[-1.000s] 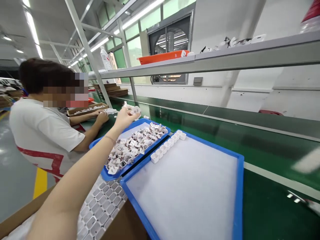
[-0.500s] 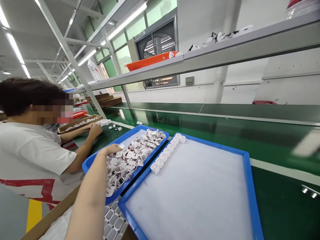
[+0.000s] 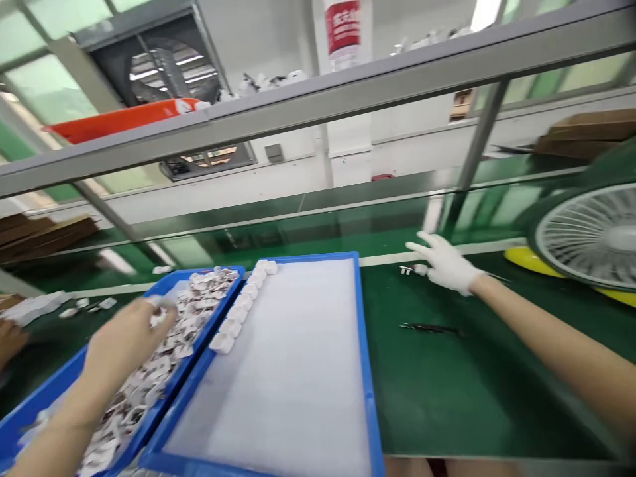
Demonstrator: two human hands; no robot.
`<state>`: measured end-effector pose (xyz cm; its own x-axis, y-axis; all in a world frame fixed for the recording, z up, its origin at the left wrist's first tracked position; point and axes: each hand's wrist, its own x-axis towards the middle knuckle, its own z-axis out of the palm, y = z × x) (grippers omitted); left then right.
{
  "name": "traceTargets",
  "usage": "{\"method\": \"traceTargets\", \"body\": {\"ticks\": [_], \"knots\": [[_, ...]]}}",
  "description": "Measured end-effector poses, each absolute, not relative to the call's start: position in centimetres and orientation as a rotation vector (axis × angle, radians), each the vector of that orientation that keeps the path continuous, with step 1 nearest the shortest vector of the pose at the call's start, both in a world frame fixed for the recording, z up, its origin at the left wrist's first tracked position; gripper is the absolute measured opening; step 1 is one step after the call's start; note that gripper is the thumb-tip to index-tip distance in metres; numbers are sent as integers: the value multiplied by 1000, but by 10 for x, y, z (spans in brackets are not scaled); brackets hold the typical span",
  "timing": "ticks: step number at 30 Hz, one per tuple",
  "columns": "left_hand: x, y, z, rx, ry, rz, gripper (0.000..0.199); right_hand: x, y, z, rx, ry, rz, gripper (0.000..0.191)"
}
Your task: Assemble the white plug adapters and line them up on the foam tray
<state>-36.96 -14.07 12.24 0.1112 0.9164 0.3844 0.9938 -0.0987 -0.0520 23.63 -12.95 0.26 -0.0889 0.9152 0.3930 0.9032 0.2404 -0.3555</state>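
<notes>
One white part [image 3: 161, 302] in left hand [image 3: 124, 338], right hand [image 3: 450, 266] (gloved)

Bright light fills the room, pale glow at the windows [image 3: 52, 89], white glare streaking the glossy green worktop [image 3: 308, 232], left hand [image 3: 124, 334] softly blurred!

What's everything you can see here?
Trays: two, blue, left and centre
Small parts: many, mostly white, in left tray
Casings: several, white, along centre tray's left
Table: one, green, under trays
Thin tool: one, dark, right of trays
Fan: one, grey, far right
Shelf: one, grey, above table
Shallow bin: one, orange, on shelf
Cardboard stacks: two, brown, far left and right
Co-worker's hand: one, bare, left edge
Left hand: one, bare, over left tray, holding white piece
Right hand: one, white-gloved, above table
</notes>
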Motion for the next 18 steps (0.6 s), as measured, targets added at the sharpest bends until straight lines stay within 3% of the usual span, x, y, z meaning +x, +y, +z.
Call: {"method": "traceTargets", "body": {"ticks": [2, 6, 14, 18], "knots": [[-329, -154, 98, -2084, -1603, -59, 40, 230, -109, 6, -1711, -1984, 90, 51], [-268, -161, 59, -2197, -1368, 95, 45, 209, -89, 6, -1706, -2020, 205, 42], [-217, -67, 41, -2186, -1643, -49, 33, 228, -124, 3, -1539, -2185, 283, 29], [-207, -26, 34, -2066, -1765, -228, 29, 259, -158, -4, -1481, -2217, 306, 41]]}}
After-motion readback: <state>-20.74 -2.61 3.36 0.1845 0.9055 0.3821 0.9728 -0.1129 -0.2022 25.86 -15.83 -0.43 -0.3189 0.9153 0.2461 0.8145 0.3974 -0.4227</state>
